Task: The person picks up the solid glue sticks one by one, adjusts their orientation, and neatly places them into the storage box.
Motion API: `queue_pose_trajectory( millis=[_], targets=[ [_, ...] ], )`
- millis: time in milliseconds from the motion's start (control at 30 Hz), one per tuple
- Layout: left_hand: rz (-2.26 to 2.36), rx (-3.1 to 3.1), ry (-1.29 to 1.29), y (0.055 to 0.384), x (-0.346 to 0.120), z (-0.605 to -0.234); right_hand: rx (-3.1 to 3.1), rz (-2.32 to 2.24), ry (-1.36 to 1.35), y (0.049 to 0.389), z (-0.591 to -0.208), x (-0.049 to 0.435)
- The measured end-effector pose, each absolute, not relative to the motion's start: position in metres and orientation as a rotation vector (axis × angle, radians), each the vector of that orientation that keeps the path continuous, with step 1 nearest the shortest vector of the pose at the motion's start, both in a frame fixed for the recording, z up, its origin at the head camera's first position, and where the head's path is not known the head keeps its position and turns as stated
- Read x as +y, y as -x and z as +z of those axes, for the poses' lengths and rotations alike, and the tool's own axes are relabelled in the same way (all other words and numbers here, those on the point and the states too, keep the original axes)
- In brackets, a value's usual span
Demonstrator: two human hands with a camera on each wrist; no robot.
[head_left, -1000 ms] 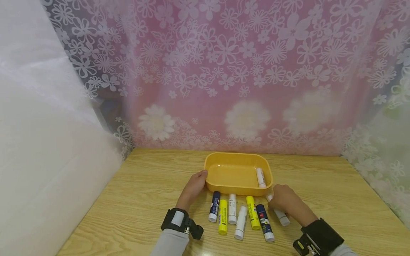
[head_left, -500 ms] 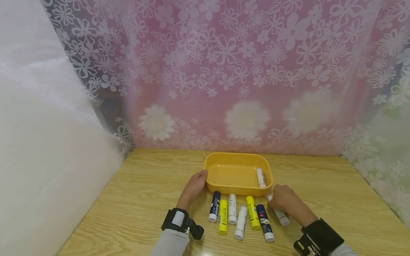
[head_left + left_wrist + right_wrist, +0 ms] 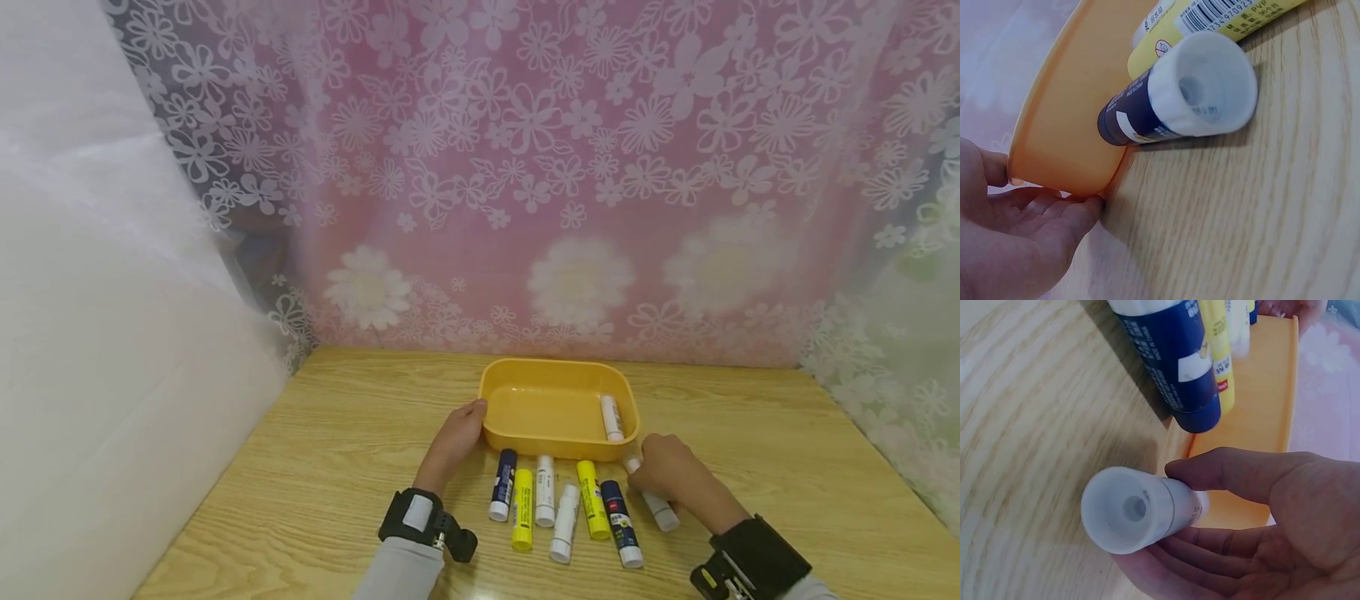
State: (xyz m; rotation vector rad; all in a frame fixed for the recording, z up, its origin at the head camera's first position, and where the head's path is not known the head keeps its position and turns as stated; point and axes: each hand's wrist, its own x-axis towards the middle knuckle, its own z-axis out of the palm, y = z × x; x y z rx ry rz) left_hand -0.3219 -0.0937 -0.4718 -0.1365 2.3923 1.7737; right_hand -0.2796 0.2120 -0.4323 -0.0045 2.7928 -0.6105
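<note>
My left hand grips the left end of a yellow plastic tray; in the left wrist view the thumb lies at its rim and the fingers under its outer side. Just off the tray's front right corner, my right hand holds a white glue stick between thumb and fingers. The right wrist view shows that stick's hollow white base low over or on the table; I cannot tell which. Another white glue stick lies inside the tray at its right end.
Several glue sticks lie in a loose row before the tray: navy, yellow, white, white, yellow and navy. The wood-grain table ends at a pink floral curtain.
</note>
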Motion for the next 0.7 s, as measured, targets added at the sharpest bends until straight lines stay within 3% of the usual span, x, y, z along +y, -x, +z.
queue_pose_trajectory(
  millis=[700],
  targets=[
    [1.821, 2.35, 0.109, 0.321, -0.094, -0.472, 2.857, -0.557, 0.048, 0.291, -0.399, 0.234]
  ],
)
